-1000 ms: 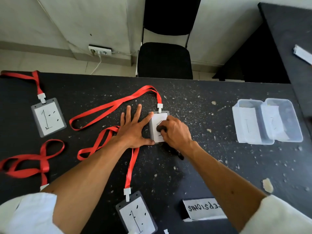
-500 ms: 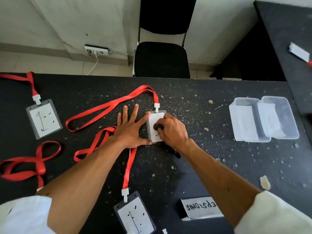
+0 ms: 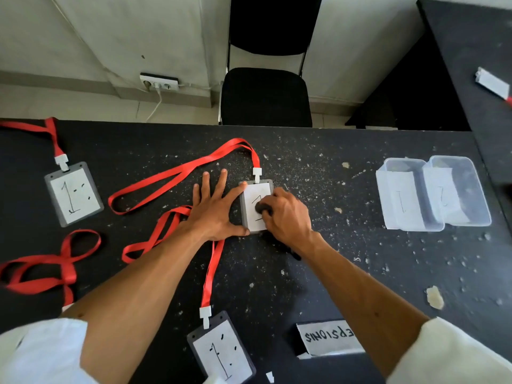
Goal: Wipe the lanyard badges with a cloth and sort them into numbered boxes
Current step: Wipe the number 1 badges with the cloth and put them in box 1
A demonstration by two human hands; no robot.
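Near the worktop's [image 3: 332,273] middle, the right hand [image 3: 288,217] is pinching a dark cloth [image 3: 260,208] onto a grey-framed white badge [image 3: 253,195], left hand [image 3: 213,212] spread flat against it; other badges [image 3: 73,194] are waiting, clear plastic boxes [image 3: 432,195] seemingly sitting unfilled.

Tables: two, the table [image 3: 346,273] in front and a side table [image 3: 471,37] at the right.
Badges: three in plain sight on the table, a left badge [image 3: 73,194], a middle badge [image 3: 253,202] and a near badge [image 3: 221,351]; one more white holder [image 3: 492,84] on the side table.
Lanyards: four red ones, a far lanyard [image 3: 55,139], a long lanyard [image 3: 254,157], a crossed lanyard [image 3: 211,273] and a looped lanyard [image 3: 69,267].
Boxes: two clear ones, touching, a left box [image 3: 382,206] and a right box [image 3: 480,203].
Cloth: one dark cloth [image 3: 261,208].
Hands: two, a left hand [image 3: 216,214] and a right hand [image 3: 288,214].
Chair: one black chair [image 3: 264,95].
Socket: one wall socket [image 3: 159,82].
Card: one lettered card [image 3: 329,335].
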